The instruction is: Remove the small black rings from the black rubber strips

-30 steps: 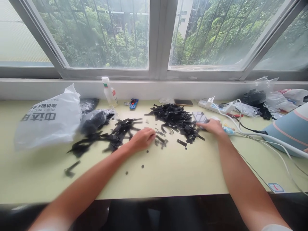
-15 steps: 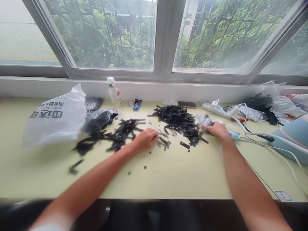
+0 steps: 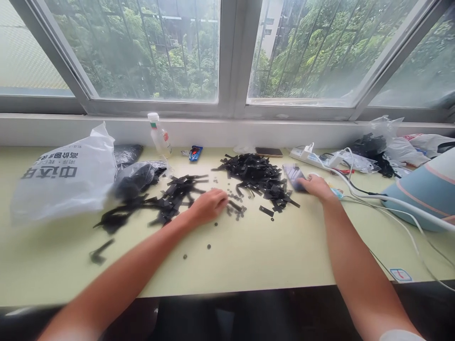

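- The left hand [image 3: 208, 204] lies knuckles-up on the pale green table [image 3: 270, 246], fingers curled loosely inward; whether it holds anything I cannot tell, since the fingertips are turned away.
- Just right of those fingertips sits a small cluster of round dark washers [image 3: 235, 210], and a few more lie scattered nearer the table's front edge.
- The right hand [image 3: 317, 186] rests half-closed on the near end of a smartphone [image 3: 295, 173], touching it; a firm grasp cannot be made out.
- The smartphone lies flat, screen up, at the right edge of the large pile of black strips [image 3: 259, 176]. Its long axis runs from the hand away toward the window, leaning slightly left.
- A second pile of black strips [image 3: 177, 192] lies left of the left hand, its pieces pointing in all directions.
- Left of that pile sit a dark bag [image 3: 137, 177] and a white plastic bag [image 3: 64, 177] with printed characters.
- Behind the large pile, by the wall, lie another phone [image 3: 269, 152] and a white power strip [image 3: 309, 157]; a plastic bottle [image 3: 158, 136] stands further left.
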`<state>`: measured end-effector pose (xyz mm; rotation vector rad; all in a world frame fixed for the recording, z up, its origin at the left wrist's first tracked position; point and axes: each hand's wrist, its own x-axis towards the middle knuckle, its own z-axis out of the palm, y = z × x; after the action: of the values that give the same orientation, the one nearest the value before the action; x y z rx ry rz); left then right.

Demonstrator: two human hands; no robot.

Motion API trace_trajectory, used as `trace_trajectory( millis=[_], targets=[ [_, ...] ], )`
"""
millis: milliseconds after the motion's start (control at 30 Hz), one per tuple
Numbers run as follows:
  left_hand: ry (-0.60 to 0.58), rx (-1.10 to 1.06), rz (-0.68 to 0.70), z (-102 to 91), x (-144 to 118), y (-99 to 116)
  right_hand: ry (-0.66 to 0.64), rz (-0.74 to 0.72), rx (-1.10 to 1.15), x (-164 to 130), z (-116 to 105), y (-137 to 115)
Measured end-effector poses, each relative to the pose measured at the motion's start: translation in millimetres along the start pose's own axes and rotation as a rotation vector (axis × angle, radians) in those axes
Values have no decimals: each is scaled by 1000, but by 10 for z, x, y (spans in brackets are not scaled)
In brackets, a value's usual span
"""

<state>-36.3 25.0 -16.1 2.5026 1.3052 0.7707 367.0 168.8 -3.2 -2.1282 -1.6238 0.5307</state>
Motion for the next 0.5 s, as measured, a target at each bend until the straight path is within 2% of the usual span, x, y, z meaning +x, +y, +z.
trace_trajectory(
  millis=[167, 300, 500],
  targets=[
    [-7, 1, -3, -8, 3, 3, -77, 2, 56, -60, -116, 16],
    [7, 7, 6, -6, 4, 5, -115, -13, 101, -27, -88, 65],
    [11, -2, 8, -1, 7, 0, 43, -15, 43, 110, 42, 157]
  ],
)
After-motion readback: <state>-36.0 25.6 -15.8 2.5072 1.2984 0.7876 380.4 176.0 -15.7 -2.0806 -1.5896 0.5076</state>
